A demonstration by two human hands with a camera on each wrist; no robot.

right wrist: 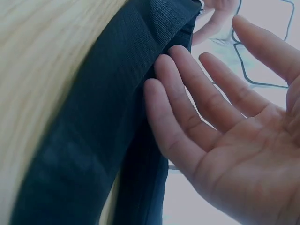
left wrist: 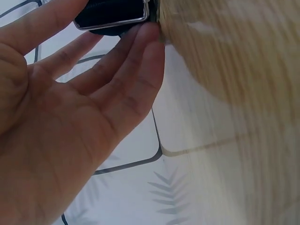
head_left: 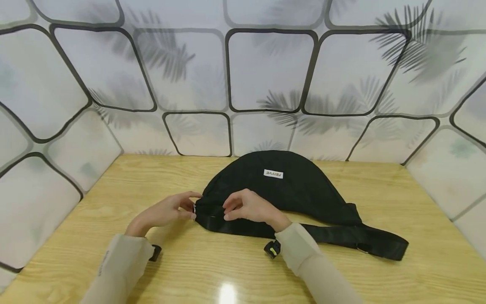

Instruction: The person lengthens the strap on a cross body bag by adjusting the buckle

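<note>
A black crossbody bag (head_left: 292, 192), curved on top with a small white label, lies on the wooden table. Its wide black strap (head_left: 243, 229) runs along the near side and loops at the right end. My left hand (head_left: 168, 213) grips the bag's left end at a rectangular metal buckle (left wrist: 115, 23), thumb and fingers on either side. Close by, my right hand (head_left: 250, 207) hovers over the strap near that end. In the right wrist view its fingers (right wrist: 176, 117) are loosely extended, tips right at the strap's edge, with nothing gripped.
The light wooden table (head_left: 212, 278) stretches around the bag. Behind it and at both sides stand pale patterned panels (head_left: 265, 71) with dark outlines and leaf prints. A metal slider (head_left: 362, 249) sits on the strap at the right.
</note>
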